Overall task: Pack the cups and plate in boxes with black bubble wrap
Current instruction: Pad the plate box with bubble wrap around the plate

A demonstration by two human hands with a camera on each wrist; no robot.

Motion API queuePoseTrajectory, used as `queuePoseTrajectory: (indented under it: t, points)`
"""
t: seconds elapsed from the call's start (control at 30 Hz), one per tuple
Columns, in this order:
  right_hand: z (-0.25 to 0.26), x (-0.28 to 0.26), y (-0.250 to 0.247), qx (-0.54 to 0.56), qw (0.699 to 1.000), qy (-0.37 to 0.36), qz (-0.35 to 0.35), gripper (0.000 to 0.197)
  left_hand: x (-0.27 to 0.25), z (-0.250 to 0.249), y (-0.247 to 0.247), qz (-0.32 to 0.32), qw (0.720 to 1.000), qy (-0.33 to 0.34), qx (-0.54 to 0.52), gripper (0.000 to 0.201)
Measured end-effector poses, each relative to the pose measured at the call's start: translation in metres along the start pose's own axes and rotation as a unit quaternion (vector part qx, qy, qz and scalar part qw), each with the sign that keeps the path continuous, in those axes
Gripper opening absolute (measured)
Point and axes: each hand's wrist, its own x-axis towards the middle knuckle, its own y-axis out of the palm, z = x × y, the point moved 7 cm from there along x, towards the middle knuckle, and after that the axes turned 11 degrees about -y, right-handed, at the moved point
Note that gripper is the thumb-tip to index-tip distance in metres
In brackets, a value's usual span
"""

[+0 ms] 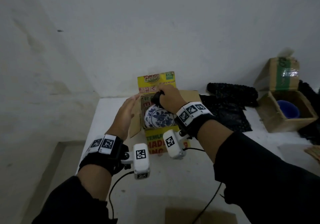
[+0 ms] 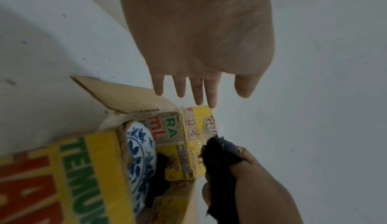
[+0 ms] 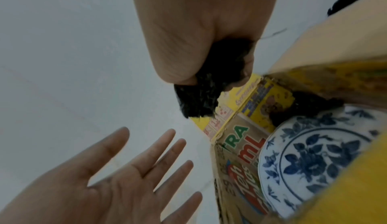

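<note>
our right hand (image 1: pixel 170 96) is clenched around a bunched end of black bubble wrap (image 1: pixel 157 98), holding it up over the far side of the yellow printed box (image 1: pixel 156 138). in the right wrist view the wrap (image 3: pixel 204 98) pokes out below the closed fist, and a darker part of it (image 3: pixel 310 101) lies down inside the box, tucked at the far edge of the plate. whether the two dark parts are one piece, we cannot tell.

the blue and white plate (image 1: pixel 159 118) sits inside the box, just below and nearer to us than our right hand, between the two wrists. in the left wrist view it (image 2: pixel 140 158) leans against the near wall of the box.

our left hand (image 1: pixel 125 114) is flat, fingers straight and slightly spread, holding nothing. it is at the box's left flap (image 1: pixel 136 120), with the plate just to its right. in the left wrist view the fingertips (image 2: pixel 212 102) reach toward the upright far flap (image 2: pixel 199 121); contact is not clear.

well off to the right of our right hand, more black bubble wrap (image 1: pixel 230 102) lies on the white surface (image 1: pixel 181 189), and beyond it an open brown box (image 1: pixel 285 113) holds a blue cup (image 1: pixel 288 109).
</note>
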Motion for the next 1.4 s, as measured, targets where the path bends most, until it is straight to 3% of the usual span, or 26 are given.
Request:
queuePoseTrajectory:
  t: [0.07, 0.13, 0.23, 0.33, 0.5, 0.67, 0.77, 0.87, 0.9, 1.03, 1.2, 1.4]
  points:
    - [-0.014, 0.011, 0.019, 0.02, 0.997, 0.074, 0.009, 0.03, 0.007, 0.011, -0.002, 0.005, 1.0, -0.025, -0.015, 0.042]
    - [-0.028, 0.015, 0.038, 0.092, 0.983, 0.155, 0.015, 0.008, 0.013, 0.019, 0.0, 0.012, 0.998, -0.051, -0.043, 0.043]
    - [-0.049, 0.016, 0.062, 0.121, 0.964, 0.236, 0.035, 0.046, 0.028, 0.034, 0.004, 0.038, 0.995, -0.072, -0.065, 0.054]
    - [-0.061, 0.022, 0.077, 0.118, 0.962, 0.247, -0.005, 0.047, 0.042, 0.054, 0.006, 0.063, 0.992, -0.088, -0.072, 0.061]
    - [-0.064, 0.028, 0.088, 0.116, 0.972, 0.204, -0.028, 0.055, 0.048, 0.066, 0.009, 0.082, 0.989, -0.077, -0.092, 0.058]
    - [-0.058, 0.034, 0.089, 0.001, 0.985, 0.171, -0.011, 0.034, 0.051, 0.07, 0.009, 0.088, 0.989, -0.058, -0.1, 0.054]
    - [-0.057, 0.034, 0.091, -0.03, 0.988, 0.149, 0.007, 0.029, 0.051, 0.072, 0.011, 0.089, 0.991, -0.044, -0.094, 0.053]
    - [-0.055, 0.033, 0.097, -0.039, 0.991, 0.129, 0.023, 0.011, 0.05, 0.07, 0.012, 0.091, 0.99, -0.036, -0.099, 0.051]
    - [-0.055, 0.032, 0.099, -0.04, 0.991, 0.124, 0.036, 0.013, 0.05, 0.07, 0.012, 0.09, 0.99, -0.036, -0.1, 0.051]
    - [-0.056, 0.022, 0.111, -0.109, 0.98, 0.106, 0.125, 0.048, 0.051, 0.071, 0.013, 0.088, 0.991, -0.028, -0.097, 0.049]
    - [-0.059, 0.014, 0.115, -0.228, 0.931, 0.061, 0.28, 0.072, 0.05, 0.069, 0.014, 0.095, 0.99, -0.03, -0.095, 0.049]
    - [-0.065, 0.017, 0.114, -0.328, 0.886, 0.006, 0.327, 0.085, 0.051, 0.068, 0.012, 0.101, 0.99, -0.031, -0.094, 0.048]
